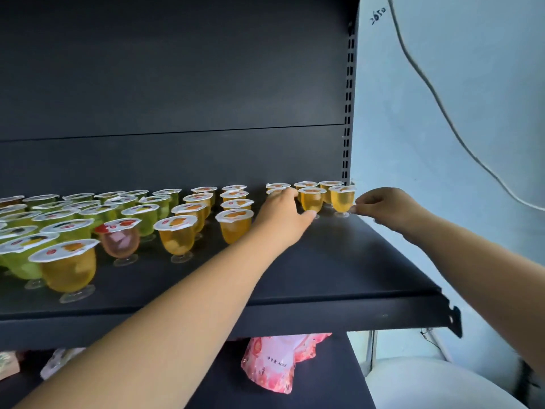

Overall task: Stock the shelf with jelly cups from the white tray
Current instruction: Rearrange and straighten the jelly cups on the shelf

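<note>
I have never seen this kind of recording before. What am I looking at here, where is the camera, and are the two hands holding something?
There is no machine here: a person works with two bare hands. The single picture comes from a wide-angle camera worn on the person's head, looking forward and down, so both arms reach away from you.

The surface is a dark metal shelf. On it stand many small clear footed jelly cups with white foil lids: green ones at the left, yellow-orange ones in the middle and right, and one pink cup.

The left hand touches a yellow cup at the back right. The right hand pinches the foot of the last yellow cup.

Below hangs a pink printed bag. The white tray is not visible.
</note>
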### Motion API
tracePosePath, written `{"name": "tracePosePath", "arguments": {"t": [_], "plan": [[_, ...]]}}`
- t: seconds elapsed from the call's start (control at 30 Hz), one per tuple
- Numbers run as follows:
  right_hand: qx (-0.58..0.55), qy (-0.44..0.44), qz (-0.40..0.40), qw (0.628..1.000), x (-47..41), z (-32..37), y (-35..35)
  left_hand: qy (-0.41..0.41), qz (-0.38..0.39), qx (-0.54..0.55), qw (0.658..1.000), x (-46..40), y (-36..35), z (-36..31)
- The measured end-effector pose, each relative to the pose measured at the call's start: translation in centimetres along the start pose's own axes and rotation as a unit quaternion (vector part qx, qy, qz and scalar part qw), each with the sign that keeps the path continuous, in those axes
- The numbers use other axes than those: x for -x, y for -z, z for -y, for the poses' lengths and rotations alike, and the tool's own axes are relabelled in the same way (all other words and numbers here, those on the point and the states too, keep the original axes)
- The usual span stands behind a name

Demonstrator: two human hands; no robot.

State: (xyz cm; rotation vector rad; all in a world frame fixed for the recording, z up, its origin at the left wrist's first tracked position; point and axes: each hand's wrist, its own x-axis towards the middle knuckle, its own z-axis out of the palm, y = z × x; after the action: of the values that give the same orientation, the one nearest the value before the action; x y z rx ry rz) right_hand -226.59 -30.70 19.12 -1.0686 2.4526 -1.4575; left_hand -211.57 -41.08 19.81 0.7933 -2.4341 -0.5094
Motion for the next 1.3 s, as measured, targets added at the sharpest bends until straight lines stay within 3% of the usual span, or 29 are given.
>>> {"name": "tracePosePath", "arguments": {"t": [0.13, 0.27, 0.43, 0.63, 0.87, 1.03, 1.3], "plan": [[-0.021, 0.011, -0.045, 0.999, -3.1, -1.2, -0.1, 0.107, -0.061, 0.067, 0.99, -4.9, -2.9, 0.3], [-0.101, 0.0, -0.013, 0.995, -5.7, -1.7, -1.8, 0.15, -0.134, 0.099, 0.975, -7.9, -4.2, 1.5], [-0.108, -0.006, -0.002, 0.994, -7.9, -2.3, -3.6, 0.181, -0.074, 0.112, 0.974, -9.7, -5.7, 2.8], [-0.05, 0.017, -0.036, 0.998, -7.5, -2.8, -3.3, 0.157, -0.067, 0.139, 0.975, -9.5, -5.2, 3.2], [-0.02, 0.05, -0.058, 0.997, -2.1, -2.0, -1.3, 0.146, -0.031, 0.045, 0.988, -6.0, -4.0, 1.8], [-0.014, 0.057, -0.028, 0.998, 2.4, -0.9, -0.7, 0.053, 0.01, -0.003, 0.999, -0.6, -1.9, 0.4], [0.014, 0.114, 0.05, 0.992, 8.4, 2.1, -2.2, -0.079, 0.017, 0.058, 0.995, 7.9, 2.5, 3.9]]}}
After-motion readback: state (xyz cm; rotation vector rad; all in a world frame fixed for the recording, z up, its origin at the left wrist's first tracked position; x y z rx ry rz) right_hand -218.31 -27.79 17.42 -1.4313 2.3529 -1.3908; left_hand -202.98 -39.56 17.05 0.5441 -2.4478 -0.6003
